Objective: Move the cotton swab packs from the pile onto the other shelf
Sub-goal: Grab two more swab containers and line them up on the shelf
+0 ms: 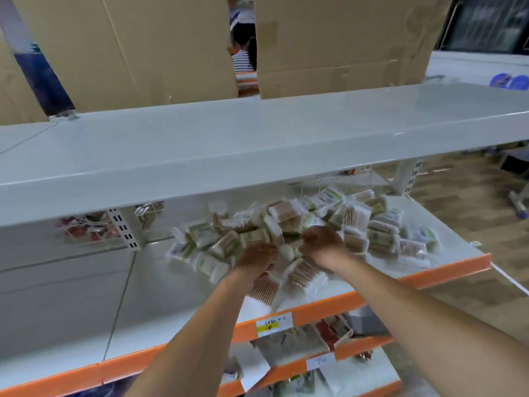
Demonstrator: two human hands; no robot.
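A pile of cotton swab packs point(329, 224) lies on the middle shelf point(446, 270), which has an orange front edge. My left hand point(254, 259) grips a clear pack of wooden-stick swabs point(264, 287) at the pile's near edge. My right hand point(323, 243) reaches into the pile just to the right, its fingers curled down on the packs; a second swab pack point(303, 272) lies under its wrist. What the right fingers hold is hidden. The white top shelf point(229, 150) above the pile carries no packs.
Large cardboard boxes point(343, 44) stand behind the top shelf, with a person in a striped shirt point(243, 67) visible through the gap. Lower shelves point(286, 368) hold other goods and price labels. A perforated upright point(126, 227) stands at left.
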